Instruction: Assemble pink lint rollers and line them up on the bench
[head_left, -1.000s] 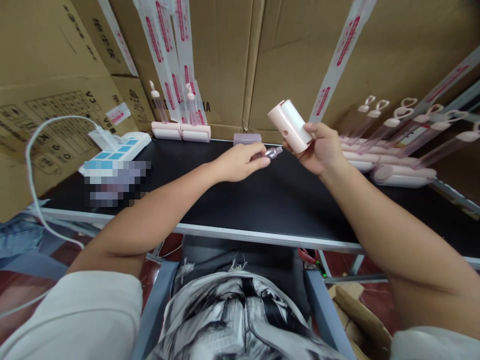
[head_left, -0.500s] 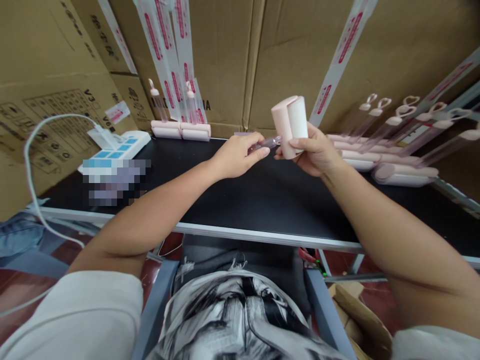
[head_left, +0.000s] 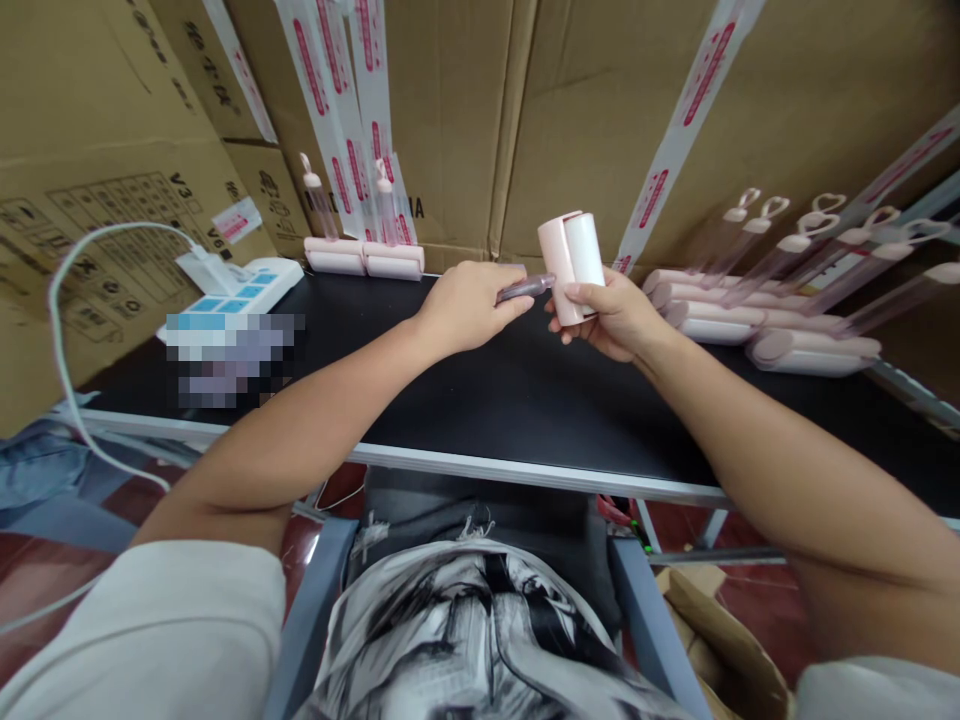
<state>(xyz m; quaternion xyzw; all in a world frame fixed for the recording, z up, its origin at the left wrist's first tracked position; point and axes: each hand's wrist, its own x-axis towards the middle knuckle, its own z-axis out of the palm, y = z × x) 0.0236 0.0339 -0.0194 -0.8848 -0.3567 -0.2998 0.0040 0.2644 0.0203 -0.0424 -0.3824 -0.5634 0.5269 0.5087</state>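
Observation:
A pink and white lint roller point(head_left: 559, 265) is held between both hands above the black tabletop. My right hand point(head_left: 619, 315) is wrapped round its cylindrical head, thumb on the white part and fingers behind. The head stands almost upright, leaning slightly. My left hand point(head_left: 459, 308) is closed on the translucent handle point(head_left: 525, 288), which points sideways to the head; part of the handle is hidden in the palm. Whether the handle's tip is joined to the head, I cannot make out.
Several similar rollers point(head_left: 814, 352) lie at the right with handles upward; two more point(head_left: 394, 260) rest at the back left. A power strip point(head_left: 251, 290) with a white cable is at the left. Cardboard boxes point(head_left: 585, 120) wall the back of the table point(head_left: 480, 410).
The roller head has shifted slightly left and down with my right hand and stands a little differently tilted. My left hand keeps its hold on the handle, almost unmoved.

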